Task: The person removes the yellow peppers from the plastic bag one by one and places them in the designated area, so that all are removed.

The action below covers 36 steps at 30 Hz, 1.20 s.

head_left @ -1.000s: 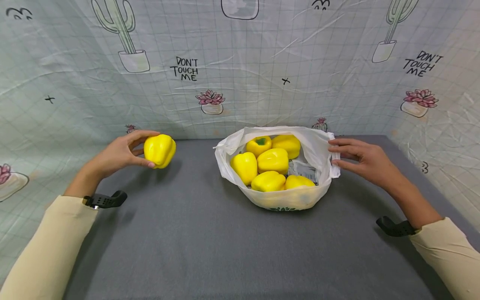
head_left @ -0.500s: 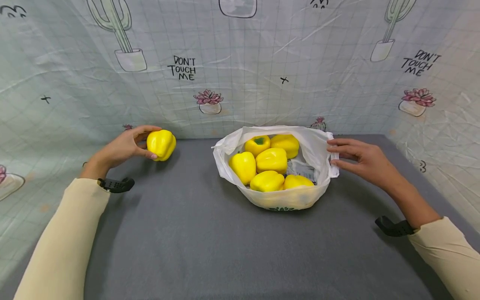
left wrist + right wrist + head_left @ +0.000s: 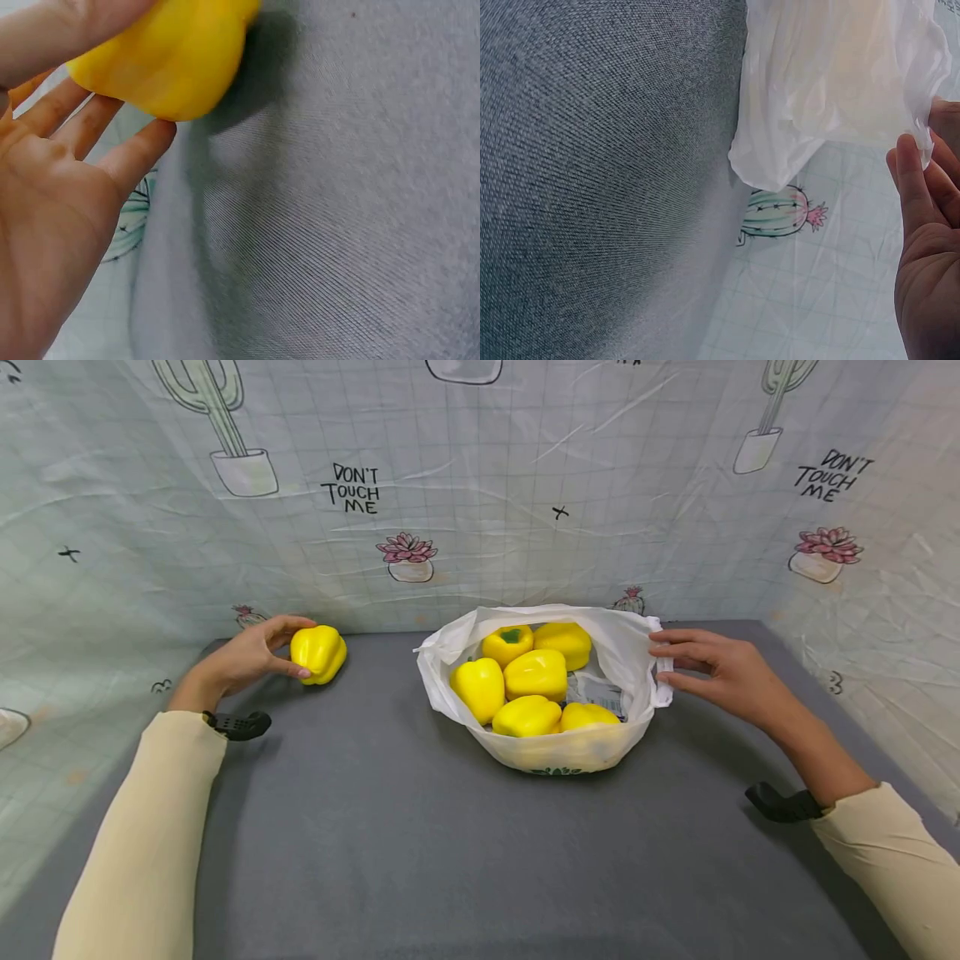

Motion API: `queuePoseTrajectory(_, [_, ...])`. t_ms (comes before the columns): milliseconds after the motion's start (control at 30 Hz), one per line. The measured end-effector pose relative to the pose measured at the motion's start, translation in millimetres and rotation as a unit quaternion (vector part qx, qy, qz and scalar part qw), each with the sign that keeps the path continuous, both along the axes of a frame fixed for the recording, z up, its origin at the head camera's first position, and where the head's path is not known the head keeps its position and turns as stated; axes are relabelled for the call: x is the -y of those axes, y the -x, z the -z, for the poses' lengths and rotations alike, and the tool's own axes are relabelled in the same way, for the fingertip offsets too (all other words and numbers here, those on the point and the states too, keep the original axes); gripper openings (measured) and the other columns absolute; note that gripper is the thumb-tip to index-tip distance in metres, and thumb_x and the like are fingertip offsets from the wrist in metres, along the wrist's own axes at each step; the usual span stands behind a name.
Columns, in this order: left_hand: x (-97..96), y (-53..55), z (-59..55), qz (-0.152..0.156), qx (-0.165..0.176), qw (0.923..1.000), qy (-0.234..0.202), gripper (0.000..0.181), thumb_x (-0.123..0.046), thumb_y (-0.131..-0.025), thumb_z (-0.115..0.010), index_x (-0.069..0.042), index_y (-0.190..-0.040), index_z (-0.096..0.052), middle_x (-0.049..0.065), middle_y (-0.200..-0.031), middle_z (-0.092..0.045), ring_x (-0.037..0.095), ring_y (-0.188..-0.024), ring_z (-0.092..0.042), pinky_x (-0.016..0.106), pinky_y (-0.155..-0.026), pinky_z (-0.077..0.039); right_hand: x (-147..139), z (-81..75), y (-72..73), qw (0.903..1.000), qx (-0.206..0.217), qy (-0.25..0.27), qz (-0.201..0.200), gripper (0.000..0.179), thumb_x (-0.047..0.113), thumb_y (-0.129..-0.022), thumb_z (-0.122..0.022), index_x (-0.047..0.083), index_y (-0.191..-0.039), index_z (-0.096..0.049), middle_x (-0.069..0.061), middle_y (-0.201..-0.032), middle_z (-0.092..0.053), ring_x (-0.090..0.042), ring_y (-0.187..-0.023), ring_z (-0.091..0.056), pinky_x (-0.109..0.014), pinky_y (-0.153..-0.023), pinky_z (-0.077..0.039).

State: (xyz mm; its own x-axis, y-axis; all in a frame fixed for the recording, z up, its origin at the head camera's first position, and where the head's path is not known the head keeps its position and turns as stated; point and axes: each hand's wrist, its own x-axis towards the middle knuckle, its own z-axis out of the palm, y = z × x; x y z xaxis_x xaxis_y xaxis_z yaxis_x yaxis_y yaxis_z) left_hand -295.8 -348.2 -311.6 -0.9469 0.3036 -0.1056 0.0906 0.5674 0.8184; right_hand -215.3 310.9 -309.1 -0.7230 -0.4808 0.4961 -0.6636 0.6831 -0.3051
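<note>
My left hand (image 3: 243, 662) grips a yellow bell pepper (image 3: 318, 654) at the back left of the table, between thumb and fingers. In the left wrist view the same pepper (image 3: 176, 60) is close to the grey cloth; whether it touches I cannot tell. A white plastic bag (image 3: 570, 752) stands with its mouth spread wide, right of the middle. Several yellow bell peppers (image 3: 535, 675) lie inside it, beside a grey printed packet (image 3: 596, 693). At the bag's right rim, my right hand (image 3: 731, 677) pinches the plastic; the right wrist view shows the fingertips (image 3: 907, 154) on the edge.
Grey cloth (image 3: 420, 860) covers the table. Behind it and along both sides hangs a pale curtain (image 3: 480, 510) printed with cacti and lettering. Each wrist wears a black strap (image 3: 238, 725).
My left hand has carried the pepper farther back on the table and then lowered it toward the cloth. My right hand keeps its hold on the bag. The head view has shifted slightly.
</note>
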Motion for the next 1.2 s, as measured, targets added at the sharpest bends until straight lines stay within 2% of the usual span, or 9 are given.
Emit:
queuePoseTrajectory(133, [3.8, -1.1, 3.5, -0.003, 0.009, 1.0, -0.001, 0.092, -0.01, -0.086, -0.082, -0.007, -0.158, -0.025, 0.012, -0.167, -0.017, 0.032, -0.154, -0.016, 0.056, -0.118, -0.026, 0.4, -2.3, -1.3, 1.0, -0.001, 0.0, -0.002, 0.045, 0.003, -0.083, -0.082, 0.007, -0.127, -0.072, -0.008, -0.136, -0.065, 0.017, -0.105, -0.055, -0.001, -0.086, -0.043])
queuePoseTrajectory(267, [4.8, -2.1, 7.8, -0.01, -0.006, 0.9999, -0.002, 0.091, -0.01, -0.085, -0.083, -0.008, -0.157, -0.027, 0.012, -0.164, -0.024, 0.032, -0.152, -0.02, 0.055, -0.117, -0.027, 0.6, -3.7, -1.4, 1.0, -0.009, -0.003, -0.001, 0.045, 0.004, -0.083, -0.083, 0.008, -0.126, -0.073, -0.007, -0.135, -0.065, 0.015, -0.104, -0.057, -0.001, -0.086, -0.043])
queuePoseTrajectory(400, [5.6, -2.9, 12.1, -0.019, -0.017, 0.9997, -0.004, 0.091, -0.009, -0.084, -0.084, -0.008, -0.156, -0.03, 0.011, -0.162, -0.027, 0.031, -0.153, -0.018, 0.056, -0.118, -0.025, 1.1, -3.7, -1.2, 1.0, -0.004, -0.008, 0.004, 0.044, 0.005, -0.083, -0.083, 0.008, -0.126, -0.073, -0.007, -0.135, -0.065, 0.015, -0.103, -0.057, -0.001, -0.085, -0.043])
queuePoseTrajectory(633, [8.2, -7.4, 18.6, -0.025, -0.008, 0.9992, -0.029, 0.092, -0.007, -0.083, -0.084, -0.013, -0.157, -0.029, 0.007, -0.164, -0.024, 0.029, -0.155, -0.014, 0.055, -0.119, -0.024, 2.7, -1.7, -2.4, 0.9999, 0.006, 0.006, -0.007, 0.043, 0.003, -0.084, -0.081, 0.007, -0.126, -0.072, -0.009, -0.135, -0.065, 0.018, -0.106, -0.053, -0.001, -0.086, -0.043])
queuePoseTrajectory(767, [6.9, -12.1, 20.0, -0.009, -0.009, 0.9995, -0.03, 0.092, -0.007, -0.085, -0.082, -0.014, -0.157, -0.025, 0.006, -0.164, -0.022, 0.027, -0.155, -0.015, 0.037, -0.114, -0.036, 3.0, -0.1, -2.6, 0.9998, 0.005, 0.009, -0.015, 0.042, 0.002, -0.084, -0.081, 0.006, -0.125, -0.073, -0.01, -0.135, -0.065, 0.018, -0.107, -0.053, -0.001, -0.086, -0.043])
queuePoseTrajectory(900, [4.5, -15.8, 18.8, 0.005, -0.018, 0.9995, -0.026, 0.092, -0.004, -0.086, -0.081, -0.012, -0.157, -0.024, 0.008, -0.164, -0.021, 0.027, -0.154, -0.017, 0.015, -0.099, -0.044, 2.7, 1.0, -2.4, 0.9998, 0.015, 0.01, -0.01, 0.042, 0.001, -0.084, -0.081, 0.006, -0.125, -0.072, -0.01, -0.136, -0.064, 0.018, -0.108, -0.053, -0.001, -0.086, -0.043])
queuePoseTrajectory(967, [3.0, -18.2, 16.6, 0.006, -0.022, 0.9996, -0.019, 0.092, -0.004, -0.086, -0.081, -0.013, -0.159, -0.024, 0.007, -0.165, -0.02, 0.028, -0.155, -0.017, 0.018, -0.104, -0.043, 2.0, 1.3, -1.9, 0.9998, 0.014, 0.008, -0.008, 0.042, 0.0, -0.084, -0.081, 0.005, -0.125, -0.073, -0.009, -0.135, -0.064, 0.018, -0.108, -0.053, -0.001, -0.086, -0.043])
queuePoseTrajectory(1067, [-0.3, -22.0, 12.8, 0.005, -0.022, 0.9997, -0.005, 0.094, -0.006, -0.087, -0.08, -0.016, -0.162, -0.024, 0.006, -0.168, -0.018, 0.028, -0.155, -0.016, 0.036, -0.118, -0.035, 0.5, 1.7, -1.2, 0.9999, 0.01, 0.008, -0.009, 0.043, -0.001, -0.083, -0.081, 0.004, -0.124, -0.073, -0.01, -0.135, -0.065, 0.019, -0.108, -0.053, -0.001, -0.086, -0.043])
queuePoseTrajectory(1200, [-5.8, -28.1, 7.5, 0.001, -0.028, 0.9995, 0.013, 0.097, -0.012, -0.088, -0.081, -0.02, -0.164, -0.02, 0.004, -0.17, -0.012, 0.032, -0.155, -0.012, 0.056, -0.12, -0.023, -0.5, 1.3, -0.9, 0.9999, 0.008, 0.008, -0.011, 0.042, 0.0, -0.084, -0.08, 0.004, -0.125, -0.072, -0.011, -0.135, -0.064, 0.019, -0.109, -0.052, -0.001, -0.087, -0.042])
